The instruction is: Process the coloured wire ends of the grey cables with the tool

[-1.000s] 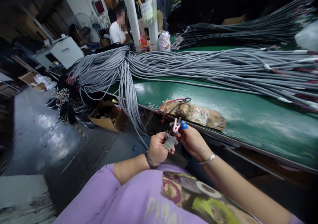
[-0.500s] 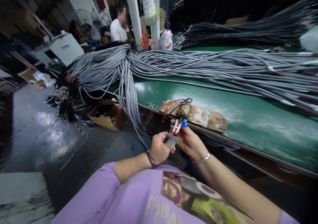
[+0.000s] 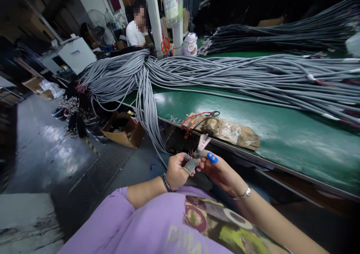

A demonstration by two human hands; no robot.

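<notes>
Left of the left hand [image 3: 177, 169], the hanging grey cables [image 3: 147, 100] could drag on the single cable running to it and pull the coloured wires [image 3: 191, 154] loose. That hand is closed, thumb pressed down, with the wires fanning out just above its thumb; a slackened pinch could let them mix. The right hand [image 3: 218, 169], just beside, is partly curled and holds the pink clip [image 3: 204, 141] at its fingertips; a loose hold could drop it, or its tips could snag a wire.

Compared with half a second ago, the left hand looks much the same. The right hand's blue-covered thumb has swung lower, and the clip now points up, away from that hand.
</notes>
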